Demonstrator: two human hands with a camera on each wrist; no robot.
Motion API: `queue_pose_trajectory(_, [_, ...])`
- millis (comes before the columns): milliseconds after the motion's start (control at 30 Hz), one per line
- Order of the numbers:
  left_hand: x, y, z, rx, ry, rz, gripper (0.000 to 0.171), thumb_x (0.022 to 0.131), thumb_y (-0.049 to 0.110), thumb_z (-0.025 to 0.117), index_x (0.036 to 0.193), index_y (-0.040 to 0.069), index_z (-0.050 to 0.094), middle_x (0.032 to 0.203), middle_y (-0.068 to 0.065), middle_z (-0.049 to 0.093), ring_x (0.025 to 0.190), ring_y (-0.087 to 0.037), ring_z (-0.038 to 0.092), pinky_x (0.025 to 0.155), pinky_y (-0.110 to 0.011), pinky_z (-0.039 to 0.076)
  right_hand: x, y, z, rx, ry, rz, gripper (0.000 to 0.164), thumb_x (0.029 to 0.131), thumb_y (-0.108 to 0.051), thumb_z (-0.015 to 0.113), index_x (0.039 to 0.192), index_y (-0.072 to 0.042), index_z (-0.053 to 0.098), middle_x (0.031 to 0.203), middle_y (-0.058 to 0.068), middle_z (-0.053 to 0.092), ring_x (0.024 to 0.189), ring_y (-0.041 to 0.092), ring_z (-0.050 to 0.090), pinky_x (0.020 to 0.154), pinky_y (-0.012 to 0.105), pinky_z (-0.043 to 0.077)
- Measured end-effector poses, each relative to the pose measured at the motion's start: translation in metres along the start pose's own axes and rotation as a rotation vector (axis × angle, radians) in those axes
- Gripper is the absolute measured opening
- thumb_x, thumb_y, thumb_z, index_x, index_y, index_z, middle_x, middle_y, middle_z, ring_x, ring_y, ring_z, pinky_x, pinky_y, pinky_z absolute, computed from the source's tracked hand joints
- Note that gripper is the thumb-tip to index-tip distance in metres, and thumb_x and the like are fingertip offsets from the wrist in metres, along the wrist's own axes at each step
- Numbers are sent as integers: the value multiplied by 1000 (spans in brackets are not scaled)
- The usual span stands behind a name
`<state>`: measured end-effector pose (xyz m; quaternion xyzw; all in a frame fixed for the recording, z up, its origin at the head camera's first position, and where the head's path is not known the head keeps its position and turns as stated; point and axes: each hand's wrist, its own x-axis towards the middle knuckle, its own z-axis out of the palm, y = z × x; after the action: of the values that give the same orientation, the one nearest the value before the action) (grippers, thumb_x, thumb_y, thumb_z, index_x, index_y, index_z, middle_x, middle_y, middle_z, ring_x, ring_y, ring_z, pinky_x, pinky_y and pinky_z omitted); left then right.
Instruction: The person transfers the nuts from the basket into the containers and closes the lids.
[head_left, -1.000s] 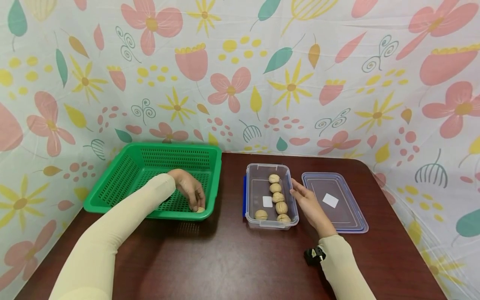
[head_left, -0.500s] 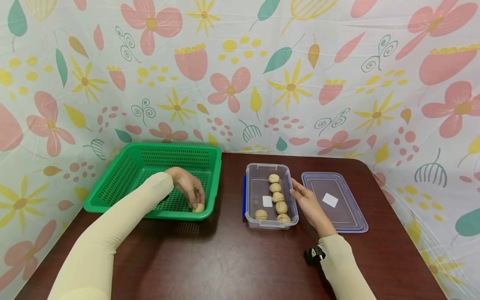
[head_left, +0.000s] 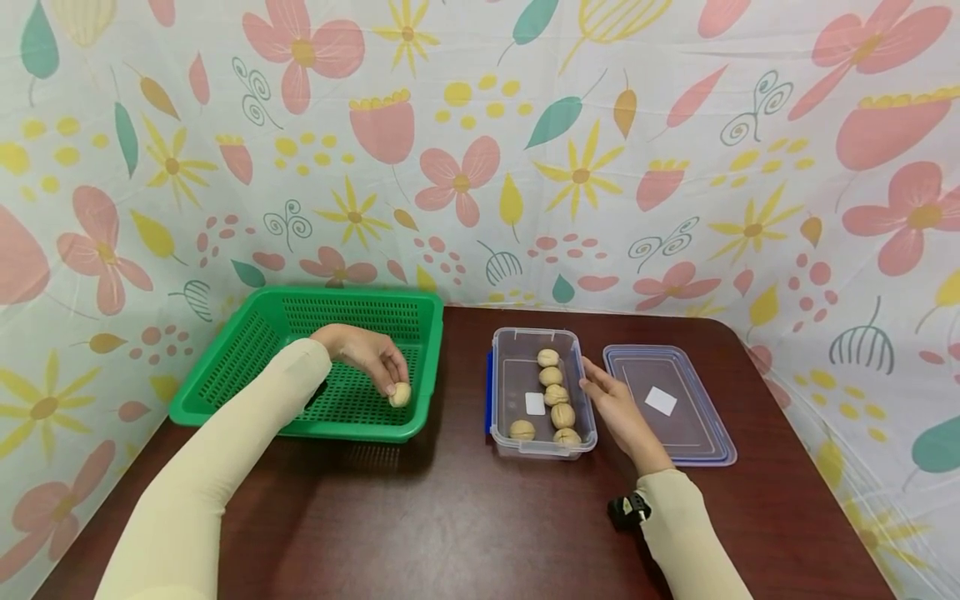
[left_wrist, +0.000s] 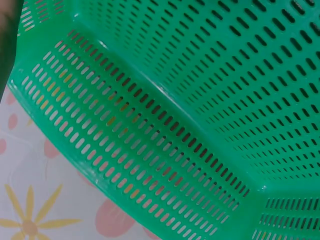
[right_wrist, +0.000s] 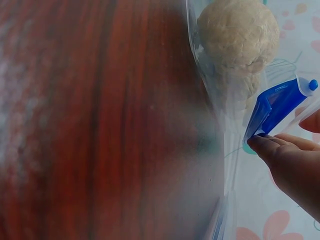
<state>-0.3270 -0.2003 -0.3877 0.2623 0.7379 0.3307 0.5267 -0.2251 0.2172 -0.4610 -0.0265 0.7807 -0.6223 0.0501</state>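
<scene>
My left hand (head_left: 367,357) pinches a round tan walnut (head_left: 401,395) between thumb and fingertips, inside the right front part of the green basket (head_left: 431,367). In the left wrist view only the basket's slotted wall (left_wrist: 125,125) and a dark edge of the hand show; the walnut is out of sight. My right hand (head_left: 621,412) rests with extended fingers against the right side of the clear plastic box (head_left: 517,362). In the right wrist view its fingertips touch a blue side latch (right_wrist: 280,107). Several walnuts (head_left: 562,415) lie in the box, most in a row along its right wall.
A clear lid (head_left: 675,433) with a white square label lies on the brown table (head_left: 450,517), right of the box. Another blue latch (head_left: 490,392) hangs on the box's left side. A floral cloth (head_left: 480,167) hangs behind the table.
My left hand has lifted the walnut from behind the basket's front rim, up and slightly away from it, so more of the walnut shows. My right hand stays at the box.
</scene>
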Motion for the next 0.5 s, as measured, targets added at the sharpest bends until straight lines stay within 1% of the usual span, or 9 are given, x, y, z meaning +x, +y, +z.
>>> queue_pose_trajectory(200, [-6,2,0,-45,80,49,28,87,6,71,113,-2,66,106,-14,69,99,-26,66,94,-46,50,0,0,-1,-7,-6,3,50,104,-9,39,150,3,24,157,19,20,144,33,16,116,48,15])
queue_pose_trajectory(333, [-10,3,-1,-45,135,101,27,86,7,72,112,0,67,106,-15,68,98,-27,65,95,-50,48,0,0,-1,-4,-7,5,51,104,-10,39,150,3,24,157,19,20,144,33,16,116,48,15])
queue_pose_trajectory(500, [-14,5,0,-32,201,158,28,86,8,73,112,1,68,106,-14,69,99,-27,64,95,-50,48,0,0,-1,-1,-9,9,51,104,-11,39,151,2,24,157,19,20,144,33,16,116,48,15])
